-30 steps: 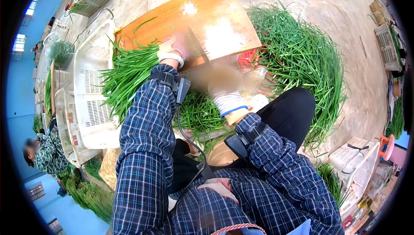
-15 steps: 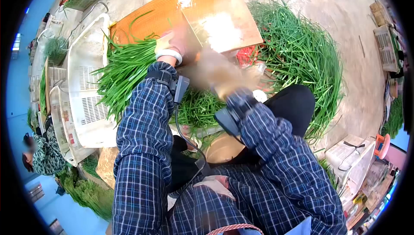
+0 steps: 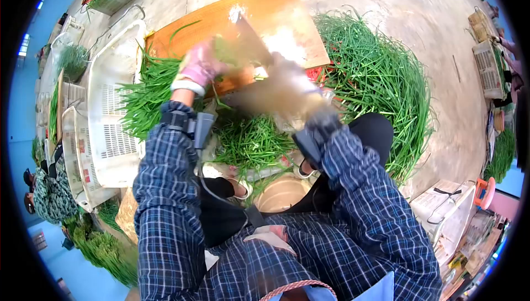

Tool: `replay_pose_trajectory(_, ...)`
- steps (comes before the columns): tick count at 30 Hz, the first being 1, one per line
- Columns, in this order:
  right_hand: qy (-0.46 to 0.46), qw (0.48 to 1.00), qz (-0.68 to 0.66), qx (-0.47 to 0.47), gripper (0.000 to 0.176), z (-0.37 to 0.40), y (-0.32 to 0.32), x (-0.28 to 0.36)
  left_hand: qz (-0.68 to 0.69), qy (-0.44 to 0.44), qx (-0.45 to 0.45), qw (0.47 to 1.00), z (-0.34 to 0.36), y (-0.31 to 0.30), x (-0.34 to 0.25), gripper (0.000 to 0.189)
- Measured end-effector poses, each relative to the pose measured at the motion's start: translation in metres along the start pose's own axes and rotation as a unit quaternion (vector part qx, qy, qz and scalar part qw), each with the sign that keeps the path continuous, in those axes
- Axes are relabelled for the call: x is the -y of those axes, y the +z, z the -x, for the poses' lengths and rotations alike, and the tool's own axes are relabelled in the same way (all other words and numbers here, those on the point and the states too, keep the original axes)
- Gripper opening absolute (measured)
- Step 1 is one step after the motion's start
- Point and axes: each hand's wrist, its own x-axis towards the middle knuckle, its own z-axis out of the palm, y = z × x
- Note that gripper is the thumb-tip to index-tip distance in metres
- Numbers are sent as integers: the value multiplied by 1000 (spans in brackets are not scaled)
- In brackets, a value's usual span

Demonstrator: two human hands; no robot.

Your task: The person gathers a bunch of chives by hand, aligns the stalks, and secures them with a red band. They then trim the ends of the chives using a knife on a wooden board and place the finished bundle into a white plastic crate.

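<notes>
My left hand (image 3: 197, 70), in a pinkish glove, is at the left part of an orange board (image 3: 212, 19). Its curled fingers close around a smear of green chives at the fingertips; the bunch of long chives (image 3: 146, 91) lies beside it, hanging over the board's edge. My right hand (image 3: 306, 96) is heavily blurred by motion near the board's front edge, so its fingers and anything in them cannot be made out. A dark blurred blade-like shape (image 3: 255, 41) stands over the board between the hands. Loose chives (image 3: 254, 141) are heaped below the board.
A large pile of chives (image 3: 381, 85) curves along the right side. White plastic crates (image 3: 107, 135) stand at the left, with another white crate (image 3: 441, 207) at the lower right. Between my feet sits a tan basin (image 3: 281, 193). A person (image 3: 52, 193) is at the far left.
My left hand has moved left, away from the middle of the board. My right hand has shifted slightly right and stays blurred. More of the chive heap below the board now shows.
</notes>
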Motion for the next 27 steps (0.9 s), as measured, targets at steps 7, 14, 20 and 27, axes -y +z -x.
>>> replay_pose_trajectory(7, -192, 962, 182, -65, 19, -56, -2, -27, 407, 77, -89, 906, 49, -121, 58, 47)
replay_pose_trajectory(14, -287, 944, 155, -46, 32, 2, 35, -24, 498, 120, -202, 835, 130, -199, 90, 69)
replay_pose_trajectory(20, -187, 925, 274, -185, 36, -38, 15, -57, 439, 128, -199, 867, 155, -197, 54, 67)
replay_pose_trajectory(27, -336, 899, -269, -79, 57, 63, -47, 88, 420, 140, -116, 889, 148, -171, 34, 70)
